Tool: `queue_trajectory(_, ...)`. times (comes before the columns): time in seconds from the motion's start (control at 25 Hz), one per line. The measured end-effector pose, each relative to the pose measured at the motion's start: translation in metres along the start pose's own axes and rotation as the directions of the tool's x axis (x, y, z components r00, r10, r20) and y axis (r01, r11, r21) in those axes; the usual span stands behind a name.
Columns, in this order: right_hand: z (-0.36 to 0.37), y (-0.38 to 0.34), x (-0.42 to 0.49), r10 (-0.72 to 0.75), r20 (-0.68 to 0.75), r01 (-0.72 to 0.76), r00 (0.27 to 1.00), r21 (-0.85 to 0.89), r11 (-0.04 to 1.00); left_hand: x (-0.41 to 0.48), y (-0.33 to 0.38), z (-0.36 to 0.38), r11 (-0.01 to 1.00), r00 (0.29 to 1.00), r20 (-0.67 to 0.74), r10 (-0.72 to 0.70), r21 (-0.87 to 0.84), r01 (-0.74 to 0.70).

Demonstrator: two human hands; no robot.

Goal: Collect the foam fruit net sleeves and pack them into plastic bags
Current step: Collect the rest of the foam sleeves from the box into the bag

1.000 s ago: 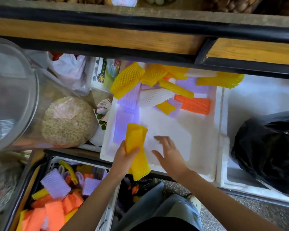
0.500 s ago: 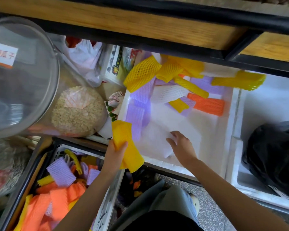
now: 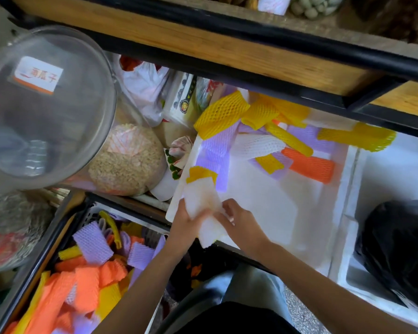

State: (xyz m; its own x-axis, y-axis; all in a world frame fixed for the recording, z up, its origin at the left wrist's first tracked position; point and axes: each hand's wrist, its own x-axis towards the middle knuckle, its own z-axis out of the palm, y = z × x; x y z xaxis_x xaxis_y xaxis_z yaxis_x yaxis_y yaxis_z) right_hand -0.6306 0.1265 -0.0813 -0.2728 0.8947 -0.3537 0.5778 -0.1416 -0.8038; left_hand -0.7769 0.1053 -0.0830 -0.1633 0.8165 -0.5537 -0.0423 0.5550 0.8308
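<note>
Together, left hand [image 3: 182, 224] and right hand [image 3: 240, 221] grip white sleeve [image 3: 203, 195], jar [image 3: 46, 104] left, black bag [image 3: 396, 249] right

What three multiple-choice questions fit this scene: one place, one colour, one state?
1. Where is the black bag? A. in the basket B. right of the foam box C. on the shelf
2. What colour is the top sleeve held? A. white B. orange C. purple
3. What holds the sleeves? A. nothing B. one hand only C. left hand and right hand together
Answers: B, it lies beyond the box's right wall; A, white covers a yellow sleeve; C, both hands' fingers curl round them.
</note>
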Motion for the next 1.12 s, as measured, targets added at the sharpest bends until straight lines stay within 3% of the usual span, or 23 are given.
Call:
queue_trajectory(0.12,0.0,0.007,0.034,-0.033,-0.122,0.033,0.992,-0.002,0.999,-0.007,0.004,-0.025,0.995,0.992,-0.091,0.093,-0.026,-0.095)
queue_trajectory(0.24,0.003,0.019,0.083,0.113,-0.103,-0.123,0.988,-0.096,0.988,-0.016,0.005,-0.044,0.989,0.981,-0.129,0.145,0.017,-0.144)
queue_trajectory(0.4,0.022,0.017,0.117,0.344,-0.114,-0.324,0.932,0.164,0.932,-0.024,0.001,-0.058,0.989,0.975,-0.168,0.143,0.064,-0.134)
queue_trajectory(0.56,0.025,0.01,0.11,0.431,-0.046,-0.414,0.901,0.2,0.888,-0.027,-0.008,-0.059,0.991,0.964,-0.229,0.136,0.013,-0.136)
queue_trajectory(0.72,0.001,0.012,0.079,0.371,0.053,-0.375,0.927,0.113,0.92,-0.024,-0.017,-0.051,0.998,0.97,-0.236,0.055,-0.016,-0.06)
queue_trajectory(1.0,-0.066,0.03,-0.002,0.257,0.013,-0.258,0.966,0.01,0.966,-0.004,-0.029,-0.023,0.997,0.974,-0.214,0.072,0.051,-0.062)
queue_trajectory(1.12,-0.082,0.03,-0.036,0.18,0.019,-0.181,0.983,0.134,0.974,-0.007,-0.006,0.004,0.998,0.994,-0.098,0.055,0.045,-0.051)
